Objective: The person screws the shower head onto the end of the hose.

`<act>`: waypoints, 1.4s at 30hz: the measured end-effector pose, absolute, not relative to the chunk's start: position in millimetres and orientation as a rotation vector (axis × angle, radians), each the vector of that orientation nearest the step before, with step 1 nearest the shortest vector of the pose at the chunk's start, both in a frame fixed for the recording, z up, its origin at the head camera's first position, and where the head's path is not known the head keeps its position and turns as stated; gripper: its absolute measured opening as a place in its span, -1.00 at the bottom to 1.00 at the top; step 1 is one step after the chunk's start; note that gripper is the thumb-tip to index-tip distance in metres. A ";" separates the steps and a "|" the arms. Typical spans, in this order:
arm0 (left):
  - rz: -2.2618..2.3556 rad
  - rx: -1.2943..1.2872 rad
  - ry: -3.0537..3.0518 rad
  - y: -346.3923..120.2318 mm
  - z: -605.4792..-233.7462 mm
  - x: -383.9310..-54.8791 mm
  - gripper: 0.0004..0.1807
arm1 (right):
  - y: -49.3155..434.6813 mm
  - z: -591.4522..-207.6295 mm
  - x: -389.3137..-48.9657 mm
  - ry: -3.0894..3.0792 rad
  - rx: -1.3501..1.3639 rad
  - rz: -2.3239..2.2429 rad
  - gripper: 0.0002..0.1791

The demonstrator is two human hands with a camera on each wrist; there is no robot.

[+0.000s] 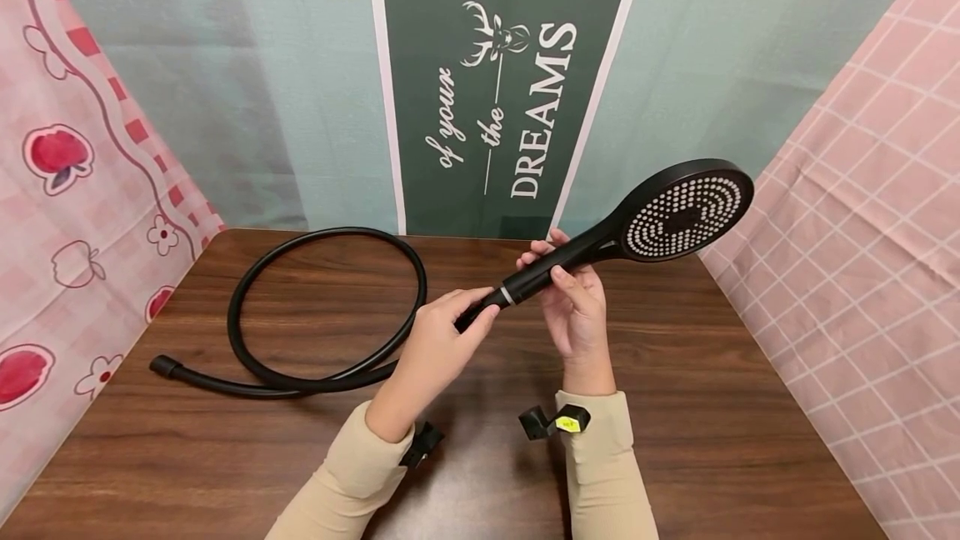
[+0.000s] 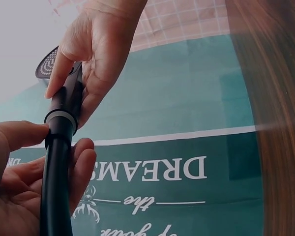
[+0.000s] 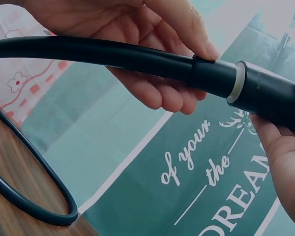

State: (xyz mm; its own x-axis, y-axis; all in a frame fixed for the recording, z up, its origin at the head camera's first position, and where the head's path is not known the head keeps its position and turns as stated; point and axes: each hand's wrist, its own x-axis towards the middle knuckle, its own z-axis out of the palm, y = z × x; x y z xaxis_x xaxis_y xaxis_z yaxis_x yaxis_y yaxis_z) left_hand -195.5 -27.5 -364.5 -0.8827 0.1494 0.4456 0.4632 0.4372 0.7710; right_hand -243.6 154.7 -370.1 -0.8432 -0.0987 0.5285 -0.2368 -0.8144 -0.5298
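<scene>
Black and smooth, the hose [image 1: 322, 385] lay in a loop on the tabletop [image 1: 712, 440], left of the shower head [image 1: 637, 219], with its loose end [image 1: 164, 367] farthest from it. The hose's other part came up off the tabletop to the left hand [image 1: 442, 332], just left of the shower head's handle [image 1: 536, 275]. That hand's grip was bent round the hose, thumb and fingers on different sides. A pale ring [image 1: 507, 297] showed where hose and handle met; I could not tell how tight they were. Together they made nearly one straight line, slanting up to the right. The right hand [image 1: 573, 315] was nearer the shower head's round face, its grip curled round the handle, thumb in front and fingers behind.
</scene>
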 end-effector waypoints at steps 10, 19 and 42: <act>-1.363 -0.568 -2.347 -27.1 -365.0 -195.3 -0.70 | 154.3 -370.2 -244.5 -0.923 0.879 2.787 -0.60; -1.408 -0.570 -2.350 -27.9 -364.6 -194.9 -0.69 | 154.8 -371.1 -244.2 -0.924 0.875 2.784 -0.61; -1.419 -0.573 -2.404 -31.7 -363.6 -197.6 -0.72 | 153.7 -371.9 -244.8 -0.932 0.881 2.795 -0.61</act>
State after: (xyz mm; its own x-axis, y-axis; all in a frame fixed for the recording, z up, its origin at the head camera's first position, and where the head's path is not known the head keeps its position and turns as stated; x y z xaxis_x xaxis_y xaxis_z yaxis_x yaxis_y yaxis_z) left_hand -197.6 -31.7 -363.6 -0.8785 0.1891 0.4387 0.4754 0.4355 0.7644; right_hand -244.8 153.7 -371.9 -0.8339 -0.1126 0.5403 -0.2342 -0.8142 -0.5312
